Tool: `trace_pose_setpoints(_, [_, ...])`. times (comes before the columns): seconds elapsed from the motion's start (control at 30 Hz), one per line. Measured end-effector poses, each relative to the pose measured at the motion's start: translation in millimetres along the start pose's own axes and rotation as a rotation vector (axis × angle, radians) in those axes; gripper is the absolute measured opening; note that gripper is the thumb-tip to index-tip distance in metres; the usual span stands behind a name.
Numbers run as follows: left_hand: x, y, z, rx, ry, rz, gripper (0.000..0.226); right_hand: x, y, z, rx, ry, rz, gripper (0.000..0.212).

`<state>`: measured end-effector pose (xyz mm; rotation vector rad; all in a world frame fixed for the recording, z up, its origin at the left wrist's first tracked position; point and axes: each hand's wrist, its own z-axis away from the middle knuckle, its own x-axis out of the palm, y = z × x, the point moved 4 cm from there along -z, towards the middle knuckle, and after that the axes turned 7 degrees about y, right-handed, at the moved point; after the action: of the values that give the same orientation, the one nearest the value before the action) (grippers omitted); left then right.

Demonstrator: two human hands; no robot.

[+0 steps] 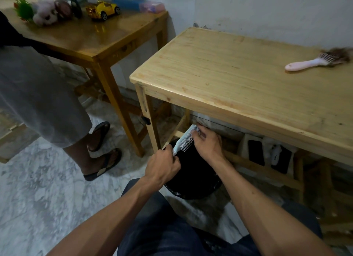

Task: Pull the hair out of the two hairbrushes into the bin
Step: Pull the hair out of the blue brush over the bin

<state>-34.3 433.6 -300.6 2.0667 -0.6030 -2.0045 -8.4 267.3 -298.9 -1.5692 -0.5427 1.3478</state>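
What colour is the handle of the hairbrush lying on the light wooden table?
Pale pink, on the hair-clogged plastic hairbrush at the table's far right; the head view shows it.

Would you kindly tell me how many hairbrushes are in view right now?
2. A white hairbrush is held in both hands over the black bin; a pink hairbrush, clogged with hair, lies on the light wooden table.
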Motion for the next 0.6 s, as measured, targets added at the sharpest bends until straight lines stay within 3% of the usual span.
trace_pose_setpoints(0.27, [0, 9, -2, -0.037, -0.019, 0.027, 0.027, -11, 1, 7, -0.067, 0.234, -0.174, 0.026])
trace_pose_setpoints(0.43, [0, 6, -4, -0.095, -0.032, 0.09, 0.022, -5, 8, 8, -0.169, 0.172, -0.009, 0.009])
trace_pose_setpoints(0.6, [2, 5, -1, -0.064, -0.018, 0.075, 0.024, -4, 4, 6, -0.187, 0.094, 0.078, 0.016])
